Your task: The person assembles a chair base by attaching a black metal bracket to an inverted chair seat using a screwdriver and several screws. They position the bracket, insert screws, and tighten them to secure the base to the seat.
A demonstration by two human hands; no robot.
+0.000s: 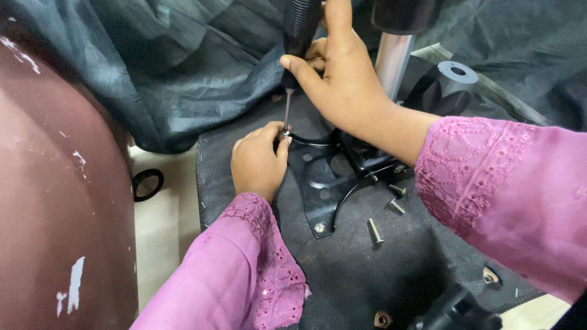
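Here, at far left, a maroon curved surface (55, 183) fills the edge, with a black ring (147, 183) on the pale floor beside it. The left hand (260, 162) pinches closed at the screwdriver's tip on the black metal bracket (324, 177). The right hand (342, 73) grips the upright screwdriver (298, 43) by its black handle. Loose bolts (375, 232) lie on the dark fabric underside right of the bracket, near the silver column (391, 58).

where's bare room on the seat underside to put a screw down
Free: the dark fabric below the loose screws, toward the near edge. Crowded: around the black bracket, where the left hand and right hand work the screwdriver.
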